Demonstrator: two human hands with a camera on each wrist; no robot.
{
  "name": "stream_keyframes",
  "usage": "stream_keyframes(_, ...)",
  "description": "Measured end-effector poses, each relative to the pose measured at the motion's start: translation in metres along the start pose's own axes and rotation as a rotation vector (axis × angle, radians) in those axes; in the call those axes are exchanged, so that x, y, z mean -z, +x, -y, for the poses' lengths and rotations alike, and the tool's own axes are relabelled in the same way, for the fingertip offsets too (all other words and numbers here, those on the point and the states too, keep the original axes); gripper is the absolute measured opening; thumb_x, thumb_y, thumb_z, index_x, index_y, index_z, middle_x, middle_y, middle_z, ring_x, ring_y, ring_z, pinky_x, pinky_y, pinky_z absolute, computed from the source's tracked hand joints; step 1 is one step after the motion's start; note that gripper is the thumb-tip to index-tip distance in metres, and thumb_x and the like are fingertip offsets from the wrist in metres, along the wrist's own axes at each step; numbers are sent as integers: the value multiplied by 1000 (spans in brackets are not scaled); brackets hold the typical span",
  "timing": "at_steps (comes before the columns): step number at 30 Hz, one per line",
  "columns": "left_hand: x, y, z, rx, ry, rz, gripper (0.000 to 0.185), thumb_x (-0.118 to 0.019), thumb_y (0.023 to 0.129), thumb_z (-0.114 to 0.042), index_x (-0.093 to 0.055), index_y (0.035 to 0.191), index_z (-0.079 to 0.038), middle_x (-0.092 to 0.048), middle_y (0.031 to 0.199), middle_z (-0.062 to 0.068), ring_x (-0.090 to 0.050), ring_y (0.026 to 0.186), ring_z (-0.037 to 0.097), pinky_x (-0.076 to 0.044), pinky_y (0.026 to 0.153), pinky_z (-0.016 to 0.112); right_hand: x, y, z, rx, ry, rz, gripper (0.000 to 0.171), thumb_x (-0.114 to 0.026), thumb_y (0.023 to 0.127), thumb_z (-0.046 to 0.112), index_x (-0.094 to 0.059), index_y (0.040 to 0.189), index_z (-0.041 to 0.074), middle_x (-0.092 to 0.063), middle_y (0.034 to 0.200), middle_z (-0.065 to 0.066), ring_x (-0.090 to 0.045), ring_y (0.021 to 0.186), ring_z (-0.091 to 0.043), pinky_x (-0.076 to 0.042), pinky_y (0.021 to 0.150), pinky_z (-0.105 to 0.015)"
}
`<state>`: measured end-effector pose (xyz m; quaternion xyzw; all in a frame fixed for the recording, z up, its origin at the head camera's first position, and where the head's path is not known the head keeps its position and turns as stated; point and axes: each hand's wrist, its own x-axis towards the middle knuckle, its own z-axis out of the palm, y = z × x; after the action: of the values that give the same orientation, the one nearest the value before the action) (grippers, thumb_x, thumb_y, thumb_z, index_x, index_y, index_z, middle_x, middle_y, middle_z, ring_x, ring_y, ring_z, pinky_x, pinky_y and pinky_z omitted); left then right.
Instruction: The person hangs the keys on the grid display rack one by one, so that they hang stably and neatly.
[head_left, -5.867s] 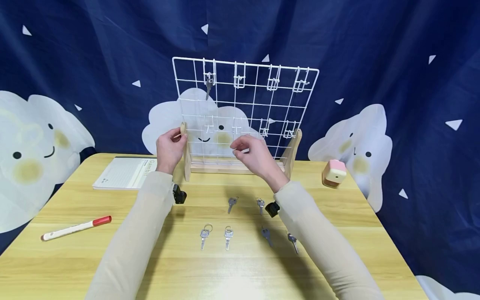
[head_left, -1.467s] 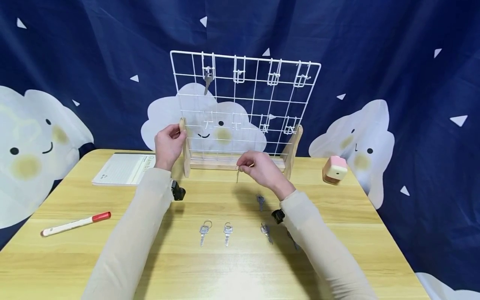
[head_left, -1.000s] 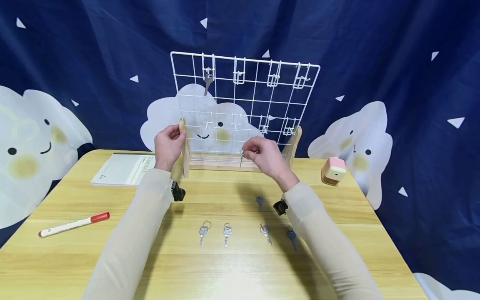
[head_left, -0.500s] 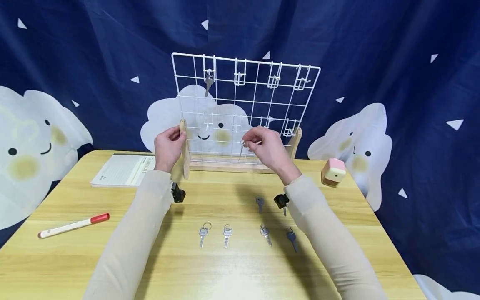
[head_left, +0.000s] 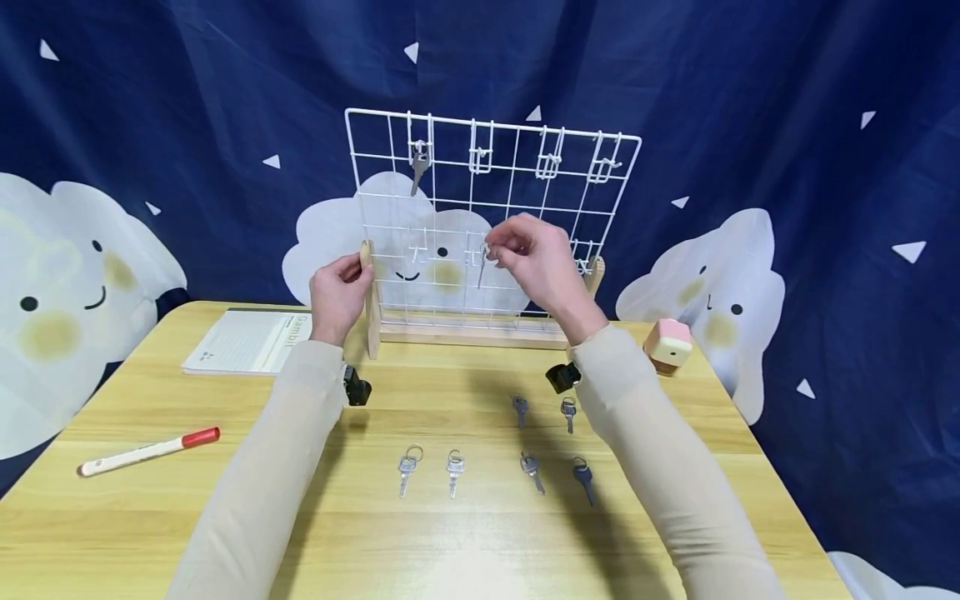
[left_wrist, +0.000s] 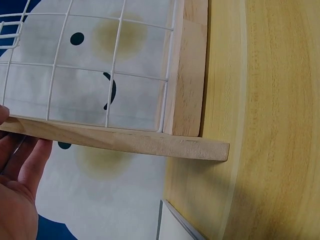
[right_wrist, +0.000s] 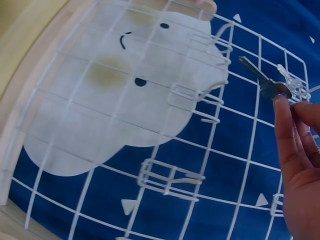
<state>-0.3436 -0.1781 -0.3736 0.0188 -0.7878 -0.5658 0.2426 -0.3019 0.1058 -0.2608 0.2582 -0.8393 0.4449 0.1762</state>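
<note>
right hand [head_left: 536, 262] pinches a key [head_left: 482, 265] by its head, blade hanging, just before a lower hook [right_wrist: 192, 92] on the grid [head_left: 525, 187]. left hand [head_left: 339, 292] grips the wooden post [head_left: 368, 287], likely steadying it.

My head camera looks forward and down over the yellow wooden tabletop [head_left: 465, 550]. Both wrist cameras sit close against the white wire grid panel [head_left: 525, 187] [left_wrist: 115, 65] [right_wrist: 150, 145], which all views share.
</note>
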Motion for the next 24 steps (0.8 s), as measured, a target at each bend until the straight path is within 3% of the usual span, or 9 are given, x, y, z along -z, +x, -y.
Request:
stream_keyframes(11,0,1,-3,-8,12,-4,34,-63,95,-12,-65,126,0,-66,121,16,-64,112,22,-53,92,27,12,22,19,39,34,-74,13,-63,90,-7,-71,97,2,-70,88,-5,-67,74,-15,-57,69,-25)
stream_keyframes(24,-1,0,3,-45,40,-20,33,-63,95,-13,-66,124,1,-67,119,16,-64,111,21,-53,92,25,13,46,39,11,207,-194,12,-60,89,-9,-70,95,-5,-68,82,-10,-68,72,-16,-59,75,-25)
